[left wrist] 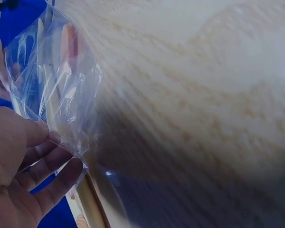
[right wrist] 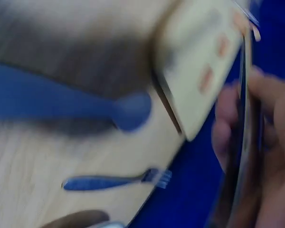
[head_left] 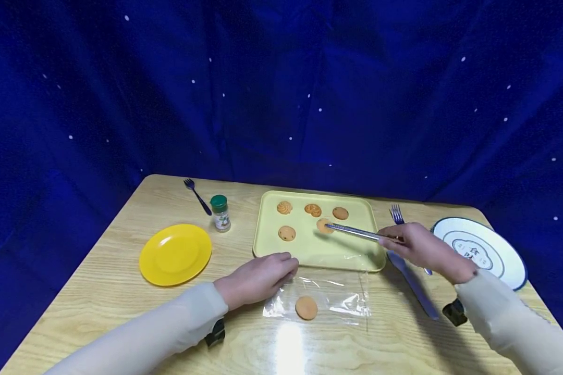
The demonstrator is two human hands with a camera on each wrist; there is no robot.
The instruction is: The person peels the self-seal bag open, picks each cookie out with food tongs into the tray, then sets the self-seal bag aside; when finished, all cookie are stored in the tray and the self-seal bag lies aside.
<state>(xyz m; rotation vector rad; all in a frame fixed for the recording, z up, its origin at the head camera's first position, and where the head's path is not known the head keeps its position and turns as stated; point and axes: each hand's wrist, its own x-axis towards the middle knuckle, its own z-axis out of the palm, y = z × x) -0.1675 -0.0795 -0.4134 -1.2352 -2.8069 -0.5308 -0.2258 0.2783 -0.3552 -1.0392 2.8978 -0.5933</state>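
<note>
My right hand (head_left: 424,249) grips metal tongs (head_left: 358,233) over a pale yellow tray (head_left: 267,249). At the tongs' tips is a round cookie (head_left: 322,227), held close over the tray. Several other cookies lie around it, among them a swirled one (head_left: 284,207) and a twisted one (head_left: 313,210). My left hand (head_left: 262,276) is at the tray's near edge. In the left wrist view its thumb and fingers pinch the edge of a clear plastic bag (left wrist: 66,90). One round cookie (head_left: 306,308) is inside the bag on the table.
To the left are a yellow plate (head_left: 175,255), a green-capped shaker (head_left: 221,213) and a dark fork (head_left: 198,197). On the right, a knife (head_left: 415,286), another fork (head_left: 396,213) and a white plate (head_left: 506,260) lie near my right arm. A dark blue curtain (head_left: 281,94) hangs behind the table.
</note>
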